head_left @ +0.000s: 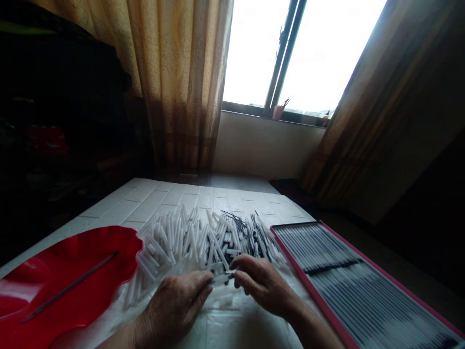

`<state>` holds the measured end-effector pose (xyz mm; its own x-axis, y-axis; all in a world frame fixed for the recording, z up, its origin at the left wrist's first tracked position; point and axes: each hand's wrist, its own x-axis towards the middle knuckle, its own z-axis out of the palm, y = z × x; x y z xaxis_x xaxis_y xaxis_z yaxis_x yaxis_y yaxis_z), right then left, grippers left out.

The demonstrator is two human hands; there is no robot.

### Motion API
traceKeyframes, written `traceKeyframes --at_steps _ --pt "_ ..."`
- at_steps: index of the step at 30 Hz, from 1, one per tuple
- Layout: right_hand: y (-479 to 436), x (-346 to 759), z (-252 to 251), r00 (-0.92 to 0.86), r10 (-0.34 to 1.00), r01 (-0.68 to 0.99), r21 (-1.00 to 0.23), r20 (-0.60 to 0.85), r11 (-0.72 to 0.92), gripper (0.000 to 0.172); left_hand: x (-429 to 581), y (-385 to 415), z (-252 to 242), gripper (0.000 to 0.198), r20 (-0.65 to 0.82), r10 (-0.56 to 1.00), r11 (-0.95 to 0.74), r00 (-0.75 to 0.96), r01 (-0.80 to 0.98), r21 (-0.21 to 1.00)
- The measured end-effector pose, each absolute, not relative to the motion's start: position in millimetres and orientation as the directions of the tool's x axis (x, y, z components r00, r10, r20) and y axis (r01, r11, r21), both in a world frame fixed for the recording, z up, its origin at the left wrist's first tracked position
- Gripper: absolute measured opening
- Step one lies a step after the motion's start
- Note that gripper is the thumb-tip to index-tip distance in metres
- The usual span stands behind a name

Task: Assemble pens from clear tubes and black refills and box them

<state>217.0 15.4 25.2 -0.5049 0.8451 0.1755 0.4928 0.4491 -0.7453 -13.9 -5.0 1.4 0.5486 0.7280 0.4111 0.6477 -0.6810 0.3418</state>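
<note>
My left hand [178,303] and my right hand [259,281] meet at the near edge of a pile of white tubes and thin dark rods [207,237]. Both hands pinch one white tube [222,278] between their fingertips, the left at its left end, the right at its right end. A red wavy-edged tray [58,286] lies to the left, with a single thin dark rod [69,286] in it. On the right sits a red-framed flat box [363,291] filled with rows of assembled sticks.
The white brick-patterned table top [203,196] extends toward a wall under a bright window [305,53]. Patterned curtains [174,82] hang at left and right. Dark clutter fills the left side of the room.
</note>
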Motion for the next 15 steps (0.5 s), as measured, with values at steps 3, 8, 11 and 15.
traceKeyframes --at_steps 3,8,11,15 --pt "14.3 216.6 27.1 -0.515 0.834 0.525 -0.696 0.198 0.49 0.009 -15.1 -4.7 0.6 0.022 0.404 0.726 -0.684 0.556 0.642 0.347" --pt "16.3 220.1 31.4 -0.497 0.848 0.504 -0.735 0.183 0.454 0.022 -17.9 -3.0 2.6 0.021 0.419 0.757 -0.648 0.502 0.662 0.377" --pt "18.3 223.9 34.3 -0.451 0.876 0.483 -0.778 0.173 0.402 0.031 -21.4 0.1 7.7 0.02 0.457 0.759 -0.643 0.464 0.645 0.413" --pt "19.5 225.0 33.2 -0.448 0.882 0.452 -0.813 0.149 0.367 0.034 -24.1 3.2 12.3 0.016 0.478 0.766 -0.638 0.43 0.601 0.482"
